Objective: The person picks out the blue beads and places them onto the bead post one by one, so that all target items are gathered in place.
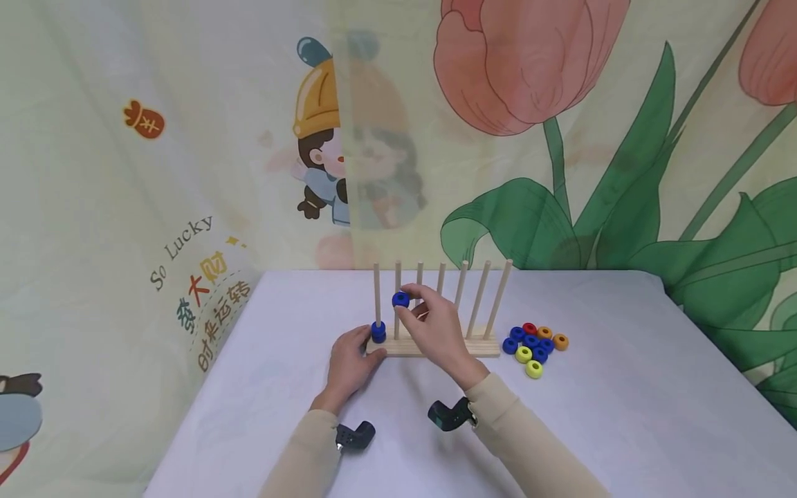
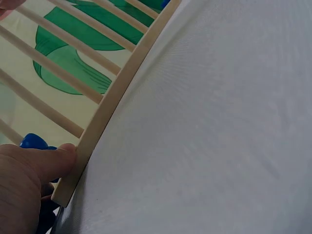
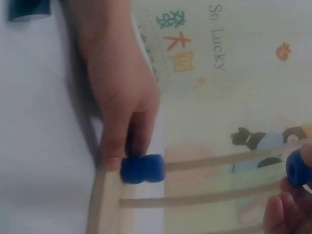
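Note:
A wooden peg stand (image 1: 448, 349) with a row of upright pegs stands on the table. My left hand (image 1: 351, 361) grips the left end of its base, the thumb along the front edge in the left wrist view. Two blue beads (image 3: 142, 169) are stacked at the foot of the leftmost peg, close to that hand's fingers. Between thumb and fingertips, my right hand (image 1: 438, 328) pinches another blue bead (image 1: 400, 305), held high beside the upper part of the second peg (image 1: 398, 277). The bead's hole shows in the right wrist view, clear of the peg tips there.
Right of the stand lies a group of loose beads: several blue beads (image 1: 530, 342), a red bead (image 1: 529, 328), two orange beads (image 1: 561, 342) and two yellow beads (image 1: 533, 369). A white cloth covers the table (image 1: 623, 415). A printed curtain (image 1: 398, 138) hangs behind it.

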Available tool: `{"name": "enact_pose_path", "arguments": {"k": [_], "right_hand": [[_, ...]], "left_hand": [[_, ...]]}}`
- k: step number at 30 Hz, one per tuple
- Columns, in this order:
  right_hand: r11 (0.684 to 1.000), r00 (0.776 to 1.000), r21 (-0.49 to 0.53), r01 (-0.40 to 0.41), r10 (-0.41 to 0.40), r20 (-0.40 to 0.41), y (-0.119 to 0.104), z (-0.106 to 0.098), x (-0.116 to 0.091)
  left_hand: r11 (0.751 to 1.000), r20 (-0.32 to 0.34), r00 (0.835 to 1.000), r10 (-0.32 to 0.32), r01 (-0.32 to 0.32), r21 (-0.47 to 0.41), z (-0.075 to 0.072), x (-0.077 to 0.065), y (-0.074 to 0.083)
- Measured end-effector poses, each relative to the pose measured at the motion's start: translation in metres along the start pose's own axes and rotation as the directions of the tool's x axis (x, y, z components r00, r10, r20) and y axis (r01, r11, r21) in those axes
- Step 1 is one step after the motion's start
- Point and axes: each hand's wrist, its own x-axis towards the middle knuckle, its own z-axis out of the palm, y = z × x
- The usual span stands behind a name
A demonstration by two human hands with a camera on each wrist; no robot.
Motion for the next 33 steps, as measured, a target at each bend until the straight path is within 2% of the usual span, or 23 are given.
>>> {"name": "enact_pose_path", "arguments": {"k": [4, 10, 20, 33], "right_hand": [[0.999, 0.999, 0.024, 0.038, -0.037, -0.010, -0.011, 0.000, 0.010], [0.998, 0.999, 0.034, 0.048, -0.047, -0.012, -0.019, -0.001, 0.017], [0.994, 0.995, -0.029, 0.102, -0.101, 0.024, -0.029, -0.006, 0.039], [0.996, 0.997, -0.047, 0.071, -0.070, 0.014, -0.039, 0.002, 0.054]], "left_hand": [[1.000, -0.006, 1.000, -0.005, 0.005, -0.001, 0.001, 0.002, 0.001], [1.000, 0.003, 1.000, -0.013, 0.013, 0.027, 0.003, 0.001, 0.002], [0.999, 0.016, 1.000, -0.019, 0.018, 0.045, 0.002, 0.003, 0.000], [0.999, 0.015, 1.000, -0.013, 0.013, 0.041, 0.003, 0.002, -0.001]]}}
